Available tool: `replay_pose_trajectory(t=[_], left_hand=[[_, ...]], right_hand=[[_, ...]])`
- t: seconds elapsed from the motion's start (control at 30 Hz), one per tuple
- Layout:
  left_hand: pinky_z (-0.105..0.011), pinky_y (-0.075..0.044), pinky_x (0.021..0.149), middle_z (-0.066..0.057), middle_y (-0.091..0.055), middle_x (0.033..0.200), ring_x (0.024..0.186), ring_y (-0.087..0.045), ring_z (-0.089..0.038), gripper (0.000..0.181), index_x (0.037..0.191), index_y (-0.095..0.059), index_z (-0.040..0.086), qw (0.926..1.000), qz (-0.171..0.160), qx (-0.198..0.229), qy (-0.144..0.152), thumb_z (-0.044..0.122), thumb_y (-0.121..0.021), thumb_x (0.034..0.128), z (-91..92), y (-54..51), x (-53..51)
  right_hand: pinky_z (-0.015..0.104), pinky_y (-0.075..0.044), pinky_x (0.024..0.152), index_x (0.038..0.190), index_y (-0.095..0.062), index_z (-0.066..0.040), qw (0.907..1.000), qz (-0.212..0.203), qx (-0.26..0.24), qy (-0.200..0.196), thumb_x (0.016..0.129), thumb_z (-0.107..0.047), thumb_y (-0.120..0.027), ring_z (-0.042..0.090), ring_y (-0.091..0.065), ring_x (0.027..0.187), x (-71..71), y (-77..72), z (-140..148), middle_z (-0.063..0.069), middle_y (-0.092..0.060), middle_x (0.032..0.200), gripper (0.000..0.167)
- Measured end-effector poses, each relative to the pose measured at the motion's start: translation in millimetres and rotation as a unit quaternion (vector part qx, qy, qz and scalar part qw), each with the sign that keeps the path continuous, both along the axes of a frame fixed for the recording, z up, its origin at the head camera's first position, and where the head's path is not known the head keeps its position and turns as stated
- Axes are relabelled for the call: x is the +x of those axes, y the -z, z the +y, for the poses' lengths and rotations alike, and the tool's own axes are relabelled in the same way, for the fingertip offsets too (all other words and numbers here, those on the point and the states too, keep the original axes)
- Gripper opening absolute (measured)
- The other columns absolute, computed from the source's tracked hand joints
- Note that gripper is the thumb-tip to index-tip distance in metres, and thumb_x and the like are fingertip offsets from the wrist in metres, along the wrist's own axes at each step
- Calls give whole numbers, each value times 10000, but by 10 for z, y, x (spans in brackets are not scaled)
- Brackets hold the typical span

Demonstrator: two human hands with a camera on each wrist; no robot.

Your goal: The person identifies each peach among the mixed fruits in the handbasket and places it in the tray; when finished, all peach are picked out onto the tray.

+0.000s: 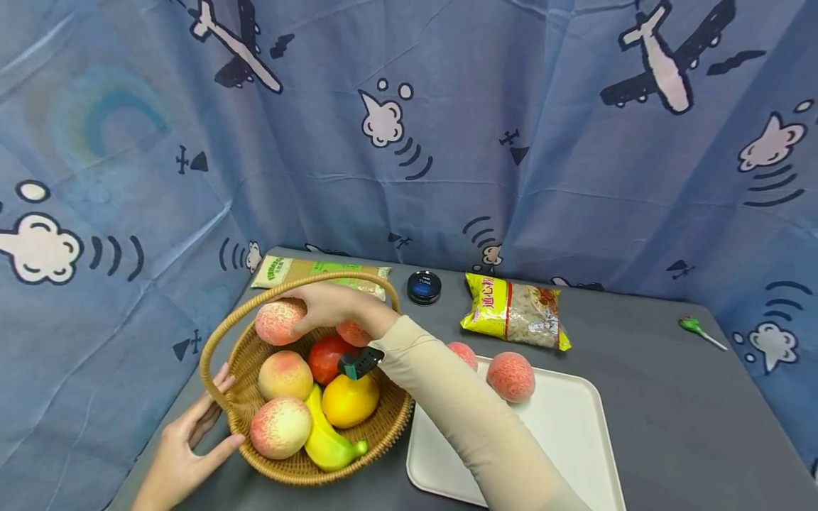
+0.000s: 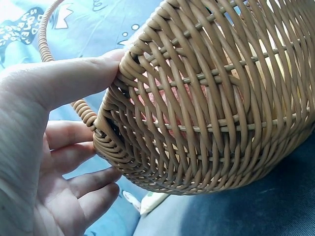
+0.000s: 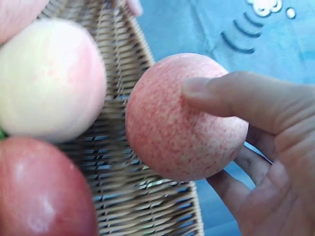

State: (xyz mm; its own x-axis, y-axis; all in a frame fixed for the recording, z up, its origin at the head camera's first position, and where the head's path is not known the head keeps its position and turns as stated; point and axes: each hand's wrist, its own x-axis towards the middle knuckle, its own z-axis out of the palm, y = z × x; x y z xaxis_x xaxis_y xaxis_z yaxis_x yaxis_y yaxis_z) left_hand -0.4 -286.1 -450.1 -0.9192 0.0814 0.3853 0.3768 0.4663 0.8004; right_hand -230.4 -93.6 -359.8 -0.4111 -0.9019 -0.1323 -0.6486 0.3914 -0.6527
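A wicker basket point(image 1: 390, 426) with a hoop handle point(image 1: 220, 333) stands in front of me. My right hand point(image 1: 329, 305) holds a speckled pink peach point(image 1: 276, 325) over the basket's far left part, thumb on top and fingers underneath. My left hand point(image 1: 182, 443) touches the left rim beside the handle's base, its thumb nearly straight and its fingers spread along the outside. Inside lie a pale peach point(image 1: 281, 427), another peach point(image 1: 285, 375), a banana point(image 1: 329, 436), a yellow fruit point(image 1: 351, 401), a smooth red fruit point(image 3: 44, 191) and a pinkish fruit point(image 1: 353, 333) partly behind the wrist.
Right of the basket, a white tray point(image 1: 575, 433) bears a pink peach point(image 1: 511, 377) and another one point(image 1: 463, 353), partly hidden by my sleeve. Behind are a yellow food bag point(image 1: 517, 311), a tuna can point(image 1: 424, 287) and a flat packet point(image 1: 287, 272). A green-topped stick point(image 1: 699, 331) lies far right.
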Motion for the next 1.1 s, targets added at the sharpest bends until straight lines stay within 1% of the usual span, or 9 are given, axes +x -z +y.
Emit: replay_pose_trajectory(t=[0.17, 0.3, 0.43, 0.53, 0.57, 0.67, 0.8, 1.0, 1.1], left_hand=[[-90, -386, 1051, -210, -243, 1543, 1366, -330, 11, 812, 1437, -348, -58, 9999, 91, -36, -52, -204, -691, 715, 14, -32, 10], [-79, -386, 1043, -202, -238, 1547, 1361, -320, 37, 801, 1437, -350, -55, 9999, -3, -92, -112, -197, -688, 725, 25, -57, 24], [-65, -383, 1033, -196, -235, 1550, 1350, -314, 67, 794, 1444, -347, -41, 9995, -125, -211, -208, -180, -688, 740, 26, -52, 28], [-63, -383, 1031, -193, -236, 1551, 1348, -312, 72, 792, 1446, -348, -34, 9992, -128, -288, -240, -171, -690, 745, 20, -36, 22], [-64, -383, 1032, -191, -235, 1552, 1349, -312, 71, 791, 1446, -348, -32, 9992, -125, -300, -242, -170, -690, 746, 17, -28, 20], [-65, -383, 1032, -177, -237, 1555, 1346, -317, 70, 792, 1446, -350, -29, 9991, -119, -310, -263, -169, -692, 746, 15, -14, 20], [-67, -385, 1034, -177, -240, 1554, 1347, -324, 61, 797, 1445, -346, -39, 9992, -90, -284, -252, -175, -692, 740, 22, -10, 20], [-71, -388, 1037, -172, -243, 1554, 1347, -336, 49, 808, 1449, -340, -34, 9996, -81, -199, -204, -179, -692, 737, 19, -13, 19], [-64, -382, 1042, -164, -233, 1560, 1343, -340, 54, 816, 1459, -322, -27, 9997, -103, -155, -164, -182, -683, 744, 21, -20, 21]], right_hand=[[91, -457, 882, 1363, -508, -136, 9995, -12, -306, -69, 842, -257, -717, 59, -540, 1048, 115, -137, 59, -14, -584, 1230, 574], [70, -455, 869, 1356, -523, -128, 9984, 94, -525, -205, 836, -276, -733, 34, -535, 1046, 216, -235, 136, -26, -588, 1239, 579], [65, -441, 940, 1372, -516, -137, 9939, -50, -993, -476, 828, -214, -743, 12, -512, 1119, 301, -283, 241, -31, -556, 1320, 594], [88, -395, 1032, 1380, -506, -144, 9895, 234, -1247, -691, 822, -238, -748, 28, -472, 1216, 352, -311, 350, -21, -510, 1389, 615], [94, -376, 1055, 1382, -502, -142, 9876, 429, -1307, -755, 820, -257, -749, 39, -458, 1242, 369, -320, 391, -14, -497, 1405, 625], [123, -374, 1075, 1374, -507, -139, 9825, 765, -1495, -807, 813, -301, -752, 76, -445, 1275, 425, -343, 532, 12, -490, 1411, 633], [161, -422, 1054, 1363, -518, -129, 9781, 617, -1843, -744, 803, -280, -764, 79, -450, 1266, 515, -361, 760, 34, -499, 1392, 630], [221, -471, 1042, 1346, -520, -69, 9649, 458, -2484, -716, 789, -182, -778, 118, -465, 1271, 626, -359, 1144, 75, -512, 1375, 624], [261, -494, 1034, 1348, -516, -61, 9586, 407, -2754, -601, 796, -181, -773, 148, -455, 1291, 664, -340, 1358, 101, -505, 1382, 620]])
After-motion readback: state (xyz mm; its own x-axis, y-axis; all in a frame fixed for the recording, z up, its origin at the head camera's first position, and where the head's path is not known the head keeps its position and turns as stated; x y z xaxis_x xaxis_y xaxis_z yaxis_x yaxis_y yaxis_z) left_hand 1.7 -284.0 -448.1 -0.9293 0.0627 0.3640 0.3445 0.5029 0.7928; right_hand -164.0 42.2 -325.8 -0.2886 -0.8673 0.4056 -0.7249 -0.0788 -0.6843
